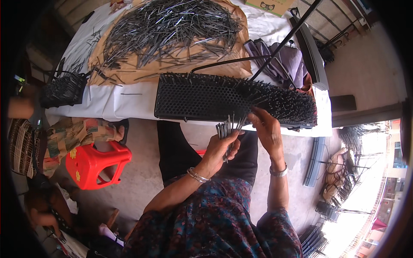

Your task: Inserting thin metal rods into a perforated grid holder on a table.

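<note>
In front of me, at the table's near edge, lies a long black perforated rack with honeycomb holes. Thin dark strips stand densely in its right part and along its far edge; much of the left part shows bare holes. My left hand is closed round a bundle of thin metal strips, their ends pointing up just below the rack. My right hand is at the rack's near edge, beside the border of the filled part. Its thumb and fingers are pinched together, and what they hold is too small to make out.
A big heap of loose strips covers brown paper on the white-covered table. A smaller filled rack stands left, near another person's blurred hand. A purple folded cloth lies behind the rack; a red stool stands below left.
</note>
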### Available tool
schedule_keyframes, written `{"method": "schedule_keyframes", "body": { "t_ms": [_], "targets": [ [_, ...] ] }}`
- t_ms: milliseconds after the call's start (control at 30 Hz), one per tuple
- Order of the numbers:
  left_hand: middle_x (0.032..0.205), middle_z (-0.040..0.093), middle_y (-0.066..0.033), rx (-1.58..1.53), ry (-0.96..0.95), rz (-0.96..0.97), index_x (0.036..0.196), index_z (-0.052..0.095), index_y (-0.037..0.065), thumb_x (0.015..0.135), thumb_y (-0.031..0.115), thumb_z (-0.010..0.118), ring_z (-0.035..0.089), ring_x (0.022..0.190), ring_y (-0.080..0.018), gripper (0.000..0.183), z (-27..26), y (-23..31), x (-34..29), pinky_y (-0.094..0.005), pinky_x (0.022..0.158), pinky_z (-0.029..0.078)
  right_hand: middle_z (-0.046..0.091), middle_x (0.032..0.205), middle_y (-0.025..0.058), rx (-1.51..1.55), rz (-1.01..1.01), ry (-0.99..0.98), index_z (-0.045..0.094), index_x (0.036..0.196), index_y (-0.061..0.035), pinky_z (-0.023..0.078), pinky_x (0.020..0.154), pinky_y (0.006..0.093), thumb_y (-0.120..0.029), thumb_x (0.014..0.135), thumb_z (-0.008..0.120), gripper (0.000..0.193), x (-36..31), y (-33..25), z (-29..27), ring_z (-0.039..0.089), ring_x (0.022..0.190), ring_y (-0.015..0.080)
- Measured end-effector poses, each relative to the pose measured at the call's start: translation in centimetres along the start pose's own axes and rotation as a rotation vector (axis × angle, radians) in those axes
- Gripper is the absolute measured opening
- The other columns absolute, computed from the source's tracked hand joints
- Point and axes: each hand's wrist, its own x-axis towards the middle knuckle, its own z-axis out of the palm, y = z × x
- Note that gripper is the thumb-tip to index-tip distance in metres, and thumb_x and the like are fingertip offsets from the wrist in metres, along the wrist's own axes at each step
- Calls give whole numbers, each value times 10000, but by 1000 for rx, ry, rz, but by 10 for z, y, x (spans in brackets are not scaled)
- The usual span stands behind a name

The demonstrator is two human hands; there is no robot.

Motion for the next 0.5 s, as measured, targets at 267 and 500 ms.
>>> {"method": "schedule_keyframes", "body": {
  "t_ms": [267, 500],
  "targets": [
    [759, 636, -80, 137, 4, -54, 1073, 620, 17, 956, 273, 595, 529, 542, -84, 282, 2, 3, -2, -202, 431, 343, 662, 780, 65, 649, 367, -174, 636, 967, 48, 493, 647, 224, -127, 928, 614, 181, -16, 4, 2, 625, 707, 106],
    [896, 714, -121, 149, -16, -36, 1106, 615, 24, 969, 370, 560, 593, 623, -102, 376, -1, 3, 5, -216, 482, 432, 667, 806, 86, 599, 282, 64, 602, 994, 46, 516, 658, 231, -83, 941, 591, 140, -23, -3, -12, 636, 704, 112]
  ]
}}
